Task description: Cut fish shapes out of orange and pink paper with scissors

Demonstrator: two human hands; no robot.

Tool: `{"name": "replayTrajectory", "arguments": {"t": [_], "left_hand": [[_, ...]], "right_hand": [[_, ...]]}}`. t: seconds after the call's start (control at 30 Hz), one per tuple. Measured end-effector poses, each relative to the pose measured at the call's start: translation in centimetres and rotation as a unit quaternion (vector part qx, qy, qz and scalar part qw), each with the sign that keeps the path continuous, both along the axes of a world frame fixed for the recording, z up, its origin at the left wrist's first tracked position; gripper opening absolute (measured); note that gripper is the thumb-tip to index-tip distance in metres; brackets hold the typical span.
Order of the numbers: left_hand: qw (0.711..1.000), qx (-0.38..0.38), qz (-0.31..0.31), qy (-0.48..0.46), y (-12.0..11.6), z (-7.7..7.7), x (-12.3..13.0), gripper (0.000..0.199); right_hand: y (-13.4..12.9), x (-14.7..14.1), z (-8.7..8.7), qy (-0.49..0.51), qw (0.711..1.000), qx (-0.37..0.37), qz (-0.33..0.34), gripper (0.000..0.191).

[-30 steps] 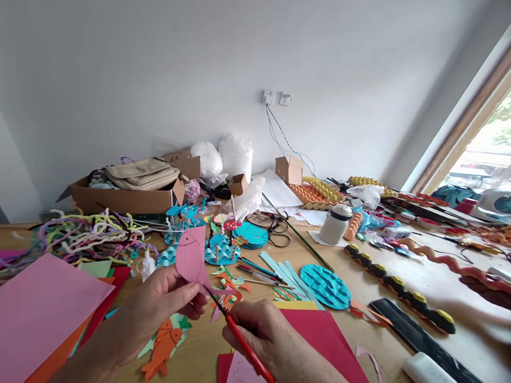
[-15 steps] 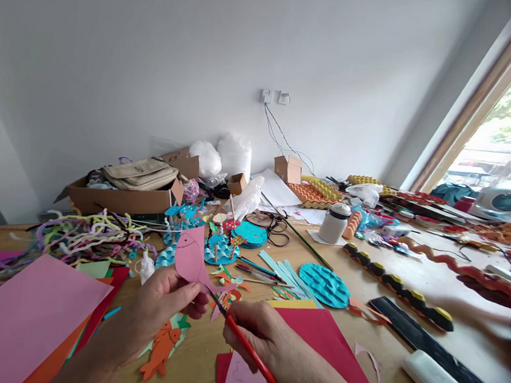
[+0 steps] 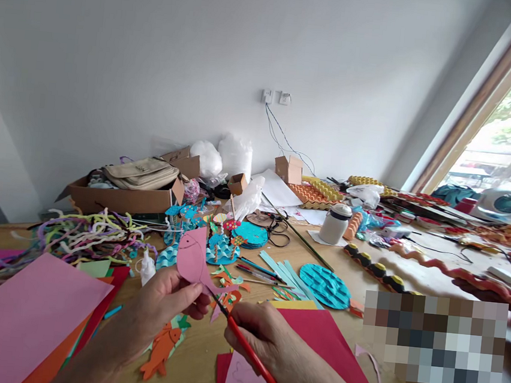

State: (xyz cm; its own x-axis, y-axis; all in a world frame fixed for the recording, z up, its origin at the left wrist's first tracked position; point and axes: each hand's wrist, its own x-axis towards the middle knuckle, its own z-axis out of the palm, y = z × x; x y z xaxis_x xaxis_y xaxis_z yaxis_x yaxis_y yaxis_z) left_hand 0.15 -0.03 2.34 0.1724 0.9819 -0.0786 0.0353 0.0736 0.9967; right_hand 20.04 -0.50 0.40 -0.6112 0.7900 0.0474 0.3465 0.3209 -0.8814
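My left hand (image 3: 165, 306) pinches a piece of pink paper (image 3: 191, 256) upright by its lower edge; a fish outline is drawn on it in dark line. Scissors with red handles (image 3: 252, 357) are held in my right hand (image 3: 270, 340), their blades at the lower right edge of the paper, close to my left fingertips. A narrow, partly cut strip of pink sticks out there. Below my left hand lie orange paper fish (image 3: 161, 351). Under my right wrist, a pink sheet with another drawn fish (image 3: 249, 380) rests on red paper (image 3: 318, 336).
Coloured sheets (image 3: 28, 320) lie at left beside a heap of pipe cleaners (image 3: 93, 233). Ahead stand blue painted crafts (image 3: 220, 251). A blue disc (image 3: 324, 285), white jar (image 3: 335, 224) and egg-carton strips (image 3: 442, 267) sit at right. Pixelation hides part of the lower right.
Both hands, the paper and the scissors hold almost the same place. The reddish egg-carton strip at right has shifted slightly left. Pixelation now covers the black bar and most of the white case.
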Motion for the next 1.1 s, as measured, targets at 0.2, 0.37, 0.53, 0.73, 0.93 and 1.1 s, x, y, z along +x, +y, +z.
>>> {"name": "replayTrajectory", "arguments": {"t": [0.2,0.37,0.53,0.73,0.93,1.1], "left_hand": [[1.000,-0.001,0.006,0.007,0.05,-0.03,-0.02,0.014],[1.000,-0.003,0.002,0.023,0.06,0.28,0.08,0.014],[0.999,-0.005,0.009,0.036,0.12,0.26,0.11,0.013],[1.000,0.008,0.019,0.018,0.18,-0.11,-0.22,0.013],[0.999,0.013,-0.011,0.028,0.06,-0.05,-0.55,0.015],[0.999,0.008,-0.024,0.022,-0.11,0.30,-0.38,0.015]], "right_hand": [[0.09,-0.08,0.01,-0.005,1.000,0.017,-0.006,0.035],[0.05,-0.02,0.07,-0.015,0.999,0.034,-0.011,0.032],[-0.02,-0.01,-0.19,-0.040,0.997,0.058,-0.022,0.031],[0.04,-0.09,-0.47,-0.044,0.997,0.062,-0.029,0.031],[-0.01,-0.26,-0.41,-0.028,0.998,0.045,-0.021,0.030],[0.03,-0.38,-0.55,-0.018,0.999,0.039,-0.017,0.031]]}}
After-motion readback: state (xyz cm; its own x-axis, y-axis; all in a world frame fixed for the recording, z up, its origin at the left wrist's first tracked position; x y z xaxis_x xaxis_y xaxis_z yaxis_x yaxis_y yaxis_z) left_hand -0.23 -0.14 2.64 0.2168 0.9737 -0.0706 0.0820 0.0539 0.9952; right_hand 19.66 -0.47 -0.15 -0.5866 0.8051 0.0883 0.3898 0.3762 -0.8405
